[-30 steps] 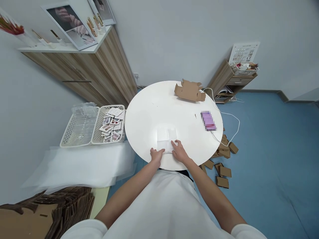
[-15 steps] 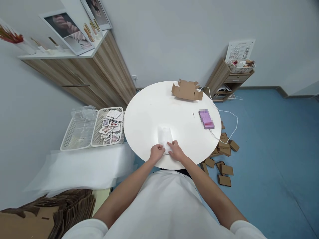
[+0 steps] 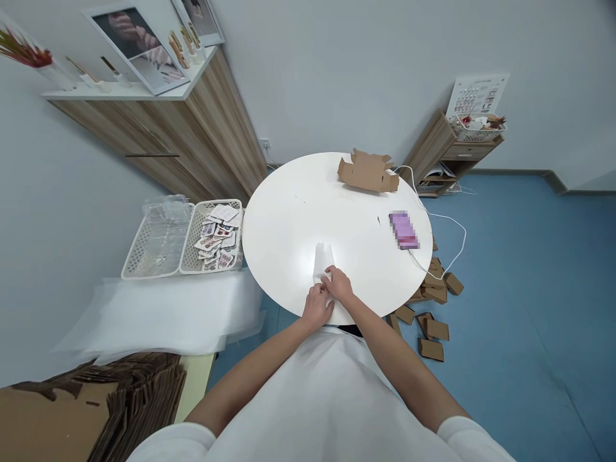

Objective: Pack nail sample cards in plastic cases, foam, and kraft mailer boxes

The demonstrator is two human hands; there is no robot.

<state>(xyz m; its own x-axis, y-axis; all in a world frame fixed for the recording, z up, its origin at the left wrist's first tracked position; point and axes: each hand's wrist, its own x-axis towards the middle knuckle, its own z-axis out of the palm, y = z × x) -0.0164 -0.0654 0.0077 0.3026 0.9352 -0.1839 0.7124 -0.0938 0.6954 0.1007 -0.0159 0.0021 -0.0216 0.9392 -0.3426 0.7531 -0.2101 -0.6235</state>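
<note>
Together, the left hand (image 3: 317, 307) and right hand (image 3: 338, 285) pinch the folded white sheet (image 3: 321, 261) at its near end, on the table (image 3: 289, 218).

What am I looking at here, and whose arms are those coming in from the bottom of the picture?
There is no machine here. A person wears a camera on the head, looking forward and down, so the arms are that person's own, and the wide lens bends the room. The left hand and right hand meet near the front edge of a round white table, both on a narrow folded white sheet. Whether the fingers pinch it or only press on it is too small to tell. Farther back on the table lie an open cardboard box and a phone with a white cable. Left of the table stand a basket of clear plastic and a basket of cards. Small boxes lie on the blue floor.
</note>
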